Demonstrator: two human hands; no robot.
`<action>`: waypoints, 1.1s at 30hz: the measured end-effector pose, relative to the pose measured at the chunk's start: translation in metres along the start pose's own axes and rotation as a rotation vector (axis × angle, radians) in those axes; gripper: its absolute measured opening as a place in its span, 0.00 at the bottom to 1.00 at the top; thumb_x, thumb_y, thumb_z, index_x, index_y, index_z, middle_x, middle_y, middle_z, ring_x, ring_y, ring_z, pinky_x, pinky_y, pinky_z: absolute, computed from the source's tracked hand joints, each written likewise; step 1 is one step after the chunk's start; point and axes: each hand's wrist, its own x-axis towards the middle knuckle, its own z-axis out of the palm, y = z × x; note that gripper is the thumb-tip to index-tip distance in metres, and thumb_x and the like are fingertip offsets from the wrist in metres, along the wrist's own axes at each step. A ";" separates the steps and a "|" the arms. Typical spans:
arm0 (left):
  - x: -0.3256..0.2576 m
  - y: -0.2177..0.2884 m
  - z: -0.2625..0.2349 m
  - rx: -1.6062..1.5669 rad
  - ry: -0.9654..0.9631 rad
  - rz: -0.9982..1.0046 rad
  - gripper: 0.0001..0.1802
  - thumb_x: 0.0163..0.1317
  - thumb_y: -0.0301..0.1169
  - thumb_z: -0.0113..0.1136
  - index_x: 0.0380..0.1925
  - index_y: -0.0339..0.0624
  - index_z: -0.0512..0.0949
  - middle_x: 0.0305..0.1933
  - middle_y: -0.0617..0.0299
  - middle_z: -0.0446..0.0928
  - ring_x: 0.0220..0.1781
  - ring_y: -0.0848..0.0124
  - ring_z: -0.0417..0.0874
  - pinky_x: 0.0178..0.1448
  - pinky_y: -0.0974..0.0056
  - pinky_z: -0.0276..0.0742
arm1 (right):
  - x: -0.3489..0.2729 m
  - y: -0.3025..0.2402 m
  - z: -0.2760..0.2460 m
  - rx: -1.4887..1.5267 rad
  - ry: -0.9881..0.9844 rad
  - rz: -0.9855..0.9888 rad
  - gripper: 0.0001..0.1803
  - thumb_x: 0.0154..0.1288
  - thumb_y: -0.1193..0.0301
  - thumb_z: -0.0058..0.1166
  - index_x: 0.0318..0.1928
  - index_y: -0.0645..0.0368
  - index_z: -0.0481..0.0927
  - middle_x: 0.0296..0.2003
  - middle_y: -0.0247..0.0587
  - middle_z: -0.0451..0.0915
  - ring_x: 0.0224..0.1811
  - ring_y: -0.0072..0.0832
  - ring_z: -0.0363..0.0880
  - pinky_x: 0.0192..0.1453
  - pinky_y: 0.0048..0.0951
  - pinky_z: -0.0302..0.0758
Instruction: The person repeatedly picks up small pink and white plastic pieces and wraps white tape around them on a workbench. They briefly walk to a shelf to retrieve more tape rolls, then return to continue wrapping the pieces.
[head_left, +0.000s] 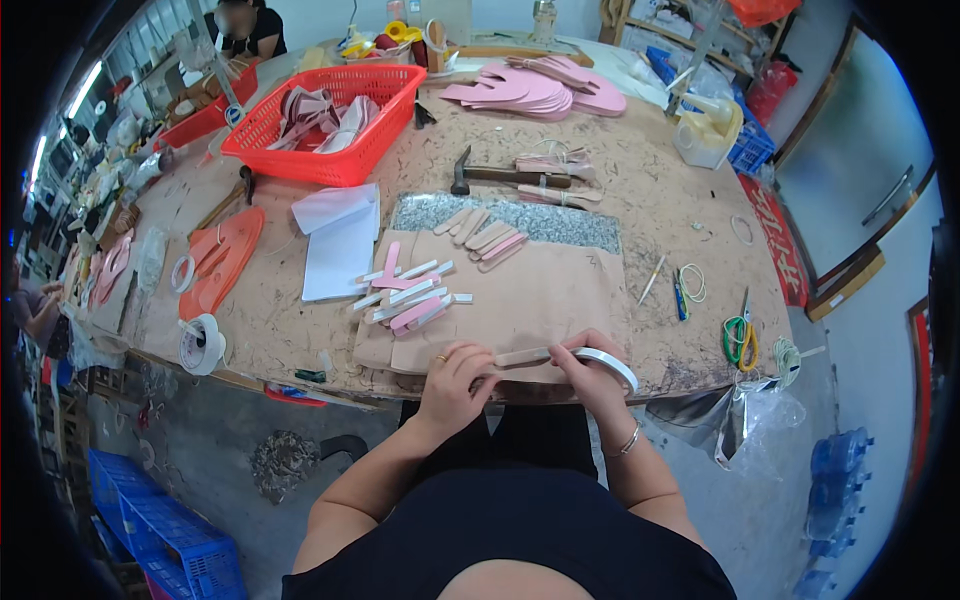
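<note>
At the near edge of the table, my right hand [592, 378] is closed on a roll of white tape [622, 368]. A narrow beige strip [522, 356] spans the gap between my hands. My left hand [457, 388] pinches the strip's left end, its fingers bent. Both hands rest over a sheet of brown paper [500, 300]. Beyond my left hand lies a loose heap of pink and white strips [415, 297]. Farther back are several beige strips with rounded ends [480, 232], partly on a speckled grey slab [570, 222].
A hammer [500, 176] lies behind the slab. The red basket [330, 165] holds pale pieces; pink cut sheets [510, 92] are stacked to its right. Scissors [742, 340] lie at right, a tape roll [203, 344] at left. A person [250, 28] sits far left.
</note>
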 end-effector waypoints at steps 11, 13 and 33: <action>-0.015 -0.004 0.003 0.169 -0.084 0.105 0.18 0.55 0.33 0.67 0.48 0.48 0.81 0.53 0.68 0.79 0.60 0.64 0.76 0.63 0.57 0.67 | 0.001 0.005 0.037 -0.216 -0.082 -0.079 0.09 0.61 0.72 0.67 0.30 0.63 0.81 0.20 0.36 0.81 0.22 0.14 0.75 0.26 0.20 0.70; -0.016 -0.006 0.004 0.175 -0.082 0.112 0.19 0.55 0.34 0.68 0.49 0.48 0.81 0.54 0.68 0.79 0.60 0.64 0.76 0.64 0.57 0.66 | 0.002 0.006 0.036 -0.223 -0.079 -0.090 0.09 0.61 0.72 0.67 0.30 0.63 0.81 0.19 0.35 0.80 0.21 0.14 0.75 0.25 0.20 0.70; -0.006 0.005 0.004 0.289 -0.125 0.141 0.23 0.53 0.38 0.69 0.50 0.47 0.81 0.50 0.66 0.75 0.57 0.63 0.73 0.63 0.54 0.62 | 0.012 0.015 -0.015 -0.467 0.077 -0.222 0.16 0.53 0.66 0.73 0.40 0.59 0.86 0.49 0.49 0.80 0.51 0.48 0.76 0.55 0.41 0.73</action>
